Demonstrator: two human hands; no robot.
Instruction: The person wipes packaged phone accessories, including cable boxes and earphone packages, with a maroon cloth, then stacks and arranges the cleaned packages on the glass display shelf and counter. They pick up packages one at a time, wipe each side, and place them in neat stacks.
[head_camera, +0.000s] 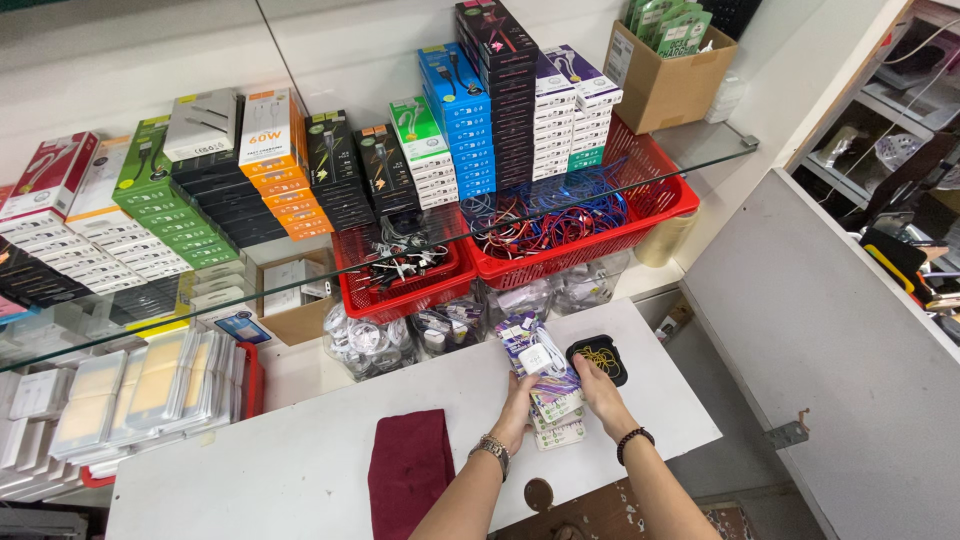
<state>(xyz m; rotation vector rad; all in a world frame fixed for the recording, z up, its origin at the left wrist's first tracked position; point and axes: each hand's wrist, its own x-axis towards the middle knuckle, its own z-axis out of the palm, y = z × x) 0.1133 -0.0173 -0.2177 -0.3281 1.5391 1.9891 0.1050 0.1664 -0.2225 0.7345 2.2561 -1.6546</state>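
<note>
While both hands are gathering the packets on the white table, we are keeping the left hand cupped around the stack's near edge and the right hand grasping its far side, squaring the edges before lifting, clear of the black pad.

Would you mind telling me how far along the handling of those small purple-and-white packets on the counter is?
Done: a short row of packets already lies on the white counter. In hand: the left hand and right hand grip the stack's top packets. Left: bagged stock sits behind, untouched.
</note>
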